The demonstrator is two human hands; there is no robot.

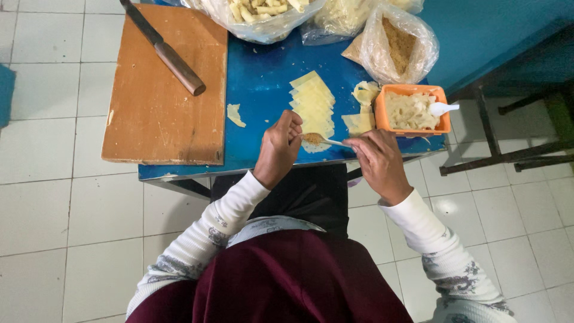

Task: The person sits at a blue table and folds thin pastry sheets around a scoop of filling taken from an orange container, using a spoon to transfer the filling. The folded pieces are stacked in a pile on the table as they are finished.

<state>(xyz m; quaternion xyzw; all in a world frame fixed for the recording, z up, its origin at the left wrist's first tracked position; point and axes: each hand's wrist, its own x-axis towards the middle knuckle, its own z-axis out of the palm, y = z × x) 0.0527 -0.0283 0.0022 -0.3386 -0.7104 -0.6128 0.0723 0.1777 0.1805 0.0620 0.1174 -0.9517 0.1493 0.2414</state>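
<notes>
- The left hand (280, 148) is curled at the near edge of the blue table (263, 90), its fingers bent around a pale yellow wrapper square; how firmly it pinches cannot be told, since the wrapper is mostly hidden there.
- The right hand (378, 162) is just right of it, fingers closed on the handle of one metal spoon (326, 140).
- The spoon's bowl carries a small brown heap of filling and reaches left to the left hand's fingertips.
- One fanned row of wrapper squares (314, 104) lies on the table just beyond the hands; about seven edges show, though the overlap makes the count uncertain.
- One torn wrapper scrap (235, 114) lies alone to the left of the row.
- One orange tub (411, 109) sits at the right, holding pale shredded filling and one white plastic spoon (442, 108).
- Three clear plastic bags (394, 45) stand along the far edge.
- One wooden cutting board (161, 90) covers the table's left end, overhanging it.
- One knife (164, 51) lies diagonally on the board's far part.
</notes>
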